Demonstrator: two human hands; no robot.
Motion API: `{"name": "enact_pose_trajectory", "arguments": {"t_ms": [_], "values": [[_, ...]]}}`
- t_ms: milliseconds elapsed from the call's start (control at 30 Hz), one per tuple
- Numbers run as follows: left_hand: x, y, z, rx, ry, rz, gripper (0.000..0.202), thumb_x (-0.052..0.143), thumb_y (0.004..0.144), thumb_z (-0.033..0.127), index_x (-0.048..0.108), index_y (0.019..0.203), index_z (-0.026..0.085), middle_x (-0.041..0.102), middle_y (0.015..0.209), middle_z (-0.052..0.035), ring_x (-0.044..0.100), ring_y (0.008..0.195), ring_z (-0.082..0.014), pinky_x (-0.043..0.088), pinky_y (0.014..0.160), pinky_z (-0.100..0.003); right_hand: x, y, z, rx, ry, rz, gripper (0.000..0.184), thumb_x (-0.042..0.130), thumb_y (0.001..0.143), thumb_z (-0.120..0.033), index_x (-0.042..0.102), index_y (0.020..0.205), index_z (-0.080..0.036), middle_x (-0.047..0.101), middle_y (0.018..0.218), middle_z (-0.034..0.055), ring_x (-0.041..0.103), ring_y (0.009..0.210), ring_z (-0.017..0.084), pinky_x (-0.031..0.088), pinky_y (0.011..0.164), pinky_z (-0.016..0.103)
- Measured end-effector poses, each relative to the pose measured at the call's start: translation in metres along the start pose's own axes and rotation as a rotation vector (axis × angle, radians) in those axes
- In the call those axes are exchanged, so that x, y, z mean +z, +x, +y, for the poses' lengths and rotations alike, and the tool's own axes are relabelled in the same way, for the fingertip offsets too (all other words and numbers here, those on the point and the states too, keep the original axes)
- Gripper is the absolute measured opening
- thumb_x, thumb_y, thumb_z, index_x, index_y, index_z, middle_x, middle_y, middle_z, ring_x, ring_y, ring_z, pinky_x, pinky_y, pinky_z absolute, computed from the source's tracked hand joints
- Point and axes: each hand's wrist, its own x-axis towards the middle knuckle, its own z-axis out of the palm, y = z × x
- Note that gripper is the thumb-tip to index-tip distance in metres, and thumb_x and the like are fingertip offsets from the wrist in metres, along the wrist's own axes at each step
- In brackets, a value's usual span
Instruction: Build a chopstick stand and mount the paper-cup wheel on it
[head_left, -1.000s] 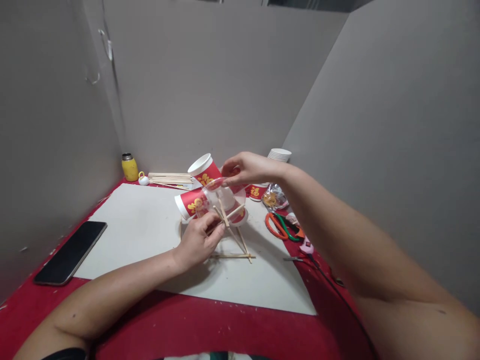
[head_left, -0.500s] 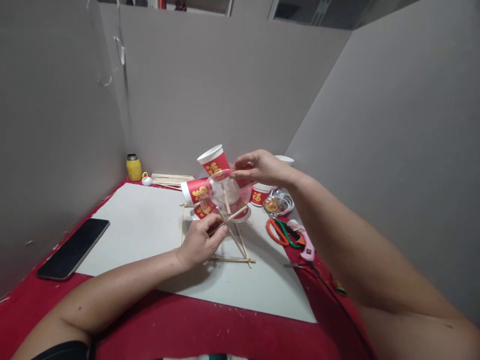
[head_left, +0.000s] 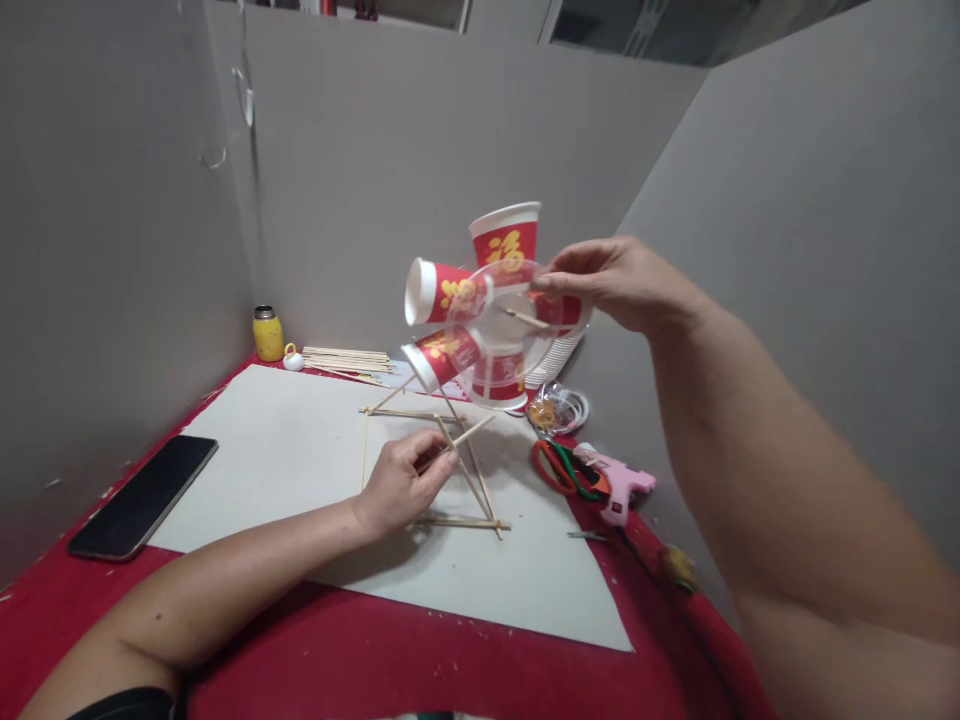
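My right hand [head_left: 611, 280] pinches the rim of a paper-cup wheel [head_left: 504, 340], held up over the board. Clear round discs make up its hub, with several red and white paper cups around them and a thin wooden stick through the centre. Below it, a frame of wooden sticks [head_left: 472, 525] stands on the white board [head_left: 262, 430]. My left hand [head_left: 405, 475] is closed around the crossed sticks at the frame's near upper end. The wheel is apart from that crossing; whether it touches the far sticks I cannot tell.
A black phone [head_left: 146, 498] lies at left. Behind are a yellow bottle [head_left: 267, 335], a small white item [head_left: 293, 359] and loose sticks [head_left: 346, 362]. On the right are stacked cups [head_left: 555, 358], a bag of bands [head_left: 555, 410], scissors [head_left: 555, 466] and a pink glue gun [head_left: 621, 485].
My right hand has lifted the paper-cup wheel up and to the right, off the stick frame's near crossing. My left hand has stayed at the crossed sticks.
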Motion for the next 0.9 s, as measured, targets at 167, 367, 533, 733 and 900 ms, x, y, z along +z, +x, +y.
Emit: {"name": "enact_pose_trajectory", "arguments": {"t_ms": [167,367,533,733,900], "values": [[-0.001,-0.003,-0.001,0.012,-0.004,-0.004,0.022,0.058,0.095,0.034,0.058,0.080,0.017,0.043,0.063,0.0051,0.037,0.058,-0.0093,0.032,0.056,-0.024,-0.022,0.002,-0.003,-0.033,0.166,0.249,0.028,0.096,0.063,-0.029,0.071,0.066,-0.017,0.065,0.060,0.0024,0.056,0.056,0.010,0.043,0.057,0.029],[0.005,-0.006,-0.008,0.017,-0.004,-0.001,0.020,0.059,0.093,0.036,0.063,0.092,0.016,0.047,0.065,0.0047,0.040,0.057,-0.0091,0.035,0.056,-0.023,-0.016,0.002,-0.018,-0.113,0.359,0.424,0.026,0.086,0.075,-0.006,0.067,0.059,-0.016,0.067,0.063,0.0003,0.064,0.063,0.007,0.052,0.071,0.030],[0.008,-0.017,-0.017,-0.053,0.078,-0.027,0.032,0.059,0.095,0.041,0.066,0.115,0.017,0.059,0.067,0.0018,0.050,0.059,-0.0122,0.041,0.059,-0.025,0.014,0.013,-0.039,-0.232,0.233,0.333,0.025,0.093,0.068,-0.033,0.074,0.070,-0.018,0.077,0.080,0.0030,0.075,0.083,0.017,0.052,0.066,0.034],[0.005,-0.024,-0.020,-0.129,0.227,-0.094,0.050,0.056,0.096,0.041,0.058,0.140,0.016,0.074,0.082,-0.0049,0.068,0.071,-0.0205,0.053,0.070,-0.031,0.088,0.009,-0.100,-0.290,0.133,0.115,0.025,0.088,0.077,-0.031,0.073,0.077,-0.011,0.065,0.065,0.0002,0.068,0.069,0.011,0.046,0.059,0.025],[0.009,-0.026,-0.024,-0.172,0.319,-0.117,0.053,0.055,0.096,0.043,0.054,0.145,0.023,0.080,0.096,-0.0044,0.074,0.083,-0.0246,0.058,0.083,-0.037,0.164,0.026,-0.130,-0.216,-0.031,-0.010,0.019,0.080,0.085,-0.025,0.070,0.083,-0.009,0.059,0.067,-0.0017,0.054,0.057,0.005,0.043,0.052,0.018]]}}
